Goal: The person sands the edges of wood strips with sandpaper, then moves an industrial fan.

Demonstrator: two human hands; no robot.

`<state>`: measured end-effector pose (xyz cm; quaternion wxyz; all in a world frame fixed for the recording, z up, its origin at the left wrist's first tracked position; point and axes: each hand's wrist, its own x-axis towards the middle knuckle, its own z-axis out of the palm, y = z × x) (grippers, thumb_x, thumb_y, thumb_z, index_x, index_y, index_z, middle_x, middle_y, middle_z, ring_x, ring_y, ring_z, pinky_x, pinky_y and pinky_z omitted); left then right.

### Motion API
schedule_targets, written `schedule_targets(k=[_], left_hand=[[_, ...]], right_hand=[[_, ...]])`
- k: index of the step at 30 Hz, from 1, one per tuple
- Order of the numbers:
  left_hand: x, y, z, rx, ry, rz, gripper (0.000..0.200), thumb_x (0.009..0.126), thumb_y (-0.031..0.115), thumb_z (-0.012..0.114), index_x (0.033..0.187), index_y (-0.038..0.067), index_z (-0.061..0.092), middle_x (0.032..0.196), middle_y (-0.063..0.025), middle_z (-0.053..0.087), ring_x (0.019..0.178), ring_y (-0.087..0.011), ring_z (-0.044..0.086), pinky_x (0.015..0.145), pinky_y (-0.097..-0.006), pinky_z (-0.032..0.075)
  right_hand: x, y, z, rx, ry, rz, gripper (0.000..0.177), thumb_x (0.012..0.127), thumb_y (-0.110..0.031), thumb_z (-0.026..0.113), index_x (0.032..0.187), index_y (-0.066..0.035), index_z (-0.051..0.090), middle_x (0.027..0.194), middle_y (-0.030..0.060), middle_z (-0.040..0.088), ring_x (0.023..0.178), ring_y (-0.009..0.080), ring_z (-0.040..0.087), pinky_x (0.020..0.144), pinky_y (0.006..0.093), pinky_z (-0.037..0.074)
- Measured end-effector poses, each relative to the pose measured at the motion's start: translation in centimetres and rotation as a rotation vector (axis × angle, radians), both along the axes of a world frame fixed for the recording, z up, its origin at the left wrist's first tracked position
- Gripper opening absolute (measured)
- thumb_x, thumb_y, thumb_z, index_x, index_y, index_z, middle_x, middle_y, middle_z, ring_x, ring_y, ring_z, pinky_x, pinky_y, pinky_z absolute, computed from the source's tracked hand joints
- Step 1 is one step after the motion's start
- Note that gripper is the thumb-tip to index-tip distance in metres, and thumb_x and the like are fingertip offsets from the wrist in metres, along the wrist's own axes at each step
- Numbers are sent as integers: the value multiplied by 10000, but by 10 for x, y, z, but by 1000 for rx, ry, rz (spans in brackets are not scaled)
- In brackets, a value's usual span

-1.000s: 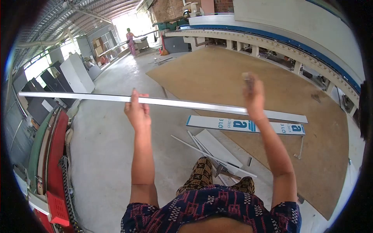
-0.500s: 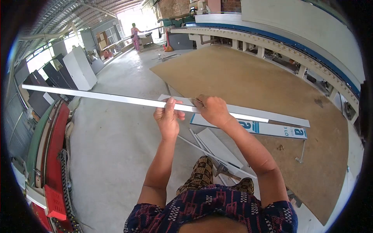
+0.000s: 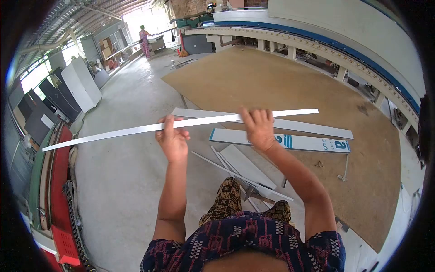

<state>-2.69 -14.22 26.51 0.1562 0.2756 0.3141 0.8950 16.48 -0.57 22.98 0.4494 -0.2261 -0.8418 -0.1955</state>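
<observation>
A long thin white strip (image 3: 204, 120) is held across in front of me, its left end lower than its right. My left hand (image 3: 172, 138) grips it near the middle, thumb on the near face. Farther right, my right hand (image 3: 259, 129) has its fingers closed over the strip's top edge, slightly blurred. Below and beyond the strip, a long pale board (image 3: 312, 128) and a white board with blue print (image 3: 308, 143) lie on the large brown sheet (image 3: 281, 86).
Narrow offcuts and a grey-white panel (image 3: 244, 165) lie on the floor by my legs. A long machine (image 3: 317, 40) runs along the right. Red and green equipment (image 3: 60, 181) stands left. Another person (image 3: 144, 41) stands far back beside a table.
The strip has tilted, its left end dropping and its right end rising. My right hand has turned and now lies over the strip. The view has shifted a little.
</observation>
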Motion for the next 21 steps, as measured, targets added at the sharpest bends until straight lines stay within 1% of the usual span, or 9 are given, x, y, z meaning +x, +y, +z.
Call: schedule_targets(k=[4,6,8,12,14,16,18,20,21], left_hand=[[-17,-15,7,-14,-64,62,151,806,167,596,866,60,508,665,-102,592,369,-131,476,296,-244,368],[-28,-22,6,-35,-56,74,148,813,169,588,865,59,504,664,-103,591,369,-130,473,296,-241,366],[-39,-29,6,-45,-62,85,143,822,171,577,865,57,502,661,-102,590,373,-128,472,296,-237,364],[-68,-39,10,-61,-94,104,128,842,172,555,844,57,499,648,-94,584,399,-115,476,305,-228,350],[-93,-39,7,-82,-108,91,127,842,171,556,825,60,497,647,-90,585,401,-111,471,313,-223,345],[-107,-28,2,-95,-119,58,134,834,168,567,792,67,490,635,-73,565,421,-117,466,344,-236,340],[-115,-3,-9,-149,-153,25,133,833,166,571,782,74,490,644,-55,544,444,-119,463,383,-226,349],[-108,25,-11,-206,-189,25,141,826,164,579,767,83,480,634,-43,504,460,-135,468,394,-235,358],[-103,43,-13,-225,-214,7,144,824,165,583,767,85,478,626,-40,494,462,-134,470,387,-238,357]], right_hand=[[51,40,-20,65,20,-121,336,767,-90,542,1103,-86,532,902,83,502,862,250,480,822,427,350],[81,66,-36,63,16,-158,421,710,-75,534,1129,-107,514,873,63,482,861,238,477,790,421,356],[117,88,-49,86,-18,-222,388,728,-65,533,1114,-103,519,884,68,491,868,232,486,802,417,366],[211,116,-76,-19,-91,-569,381,800,-68,494,1179,-86,469,989,88,516,955,251,486,834,437,359],[258,125,-93,-169,53,-725,402,829,-81,476,1227,-69,428,1044,99,517,980,282,478,844,442,351],[269,85,-83,-212,172,-731,394,858,-106,460,1244,-47,406,1066,117,511,992,293,472,843,439,350],[267,49,-91,-286,139,-623,403,851,-99,475,1242,-33,400,1079,141,503,995,305,465,832,446,358],[263,17,-124,-294,63,-435,405,829,-79,502,1222,-40,416,1072,160,498,990,333,455,824,471,357],[262,2,-149,-298,-58,-434,410,811,-62,513,1211,-48,424,1067,164,498,987,345,454,837,487,353]])
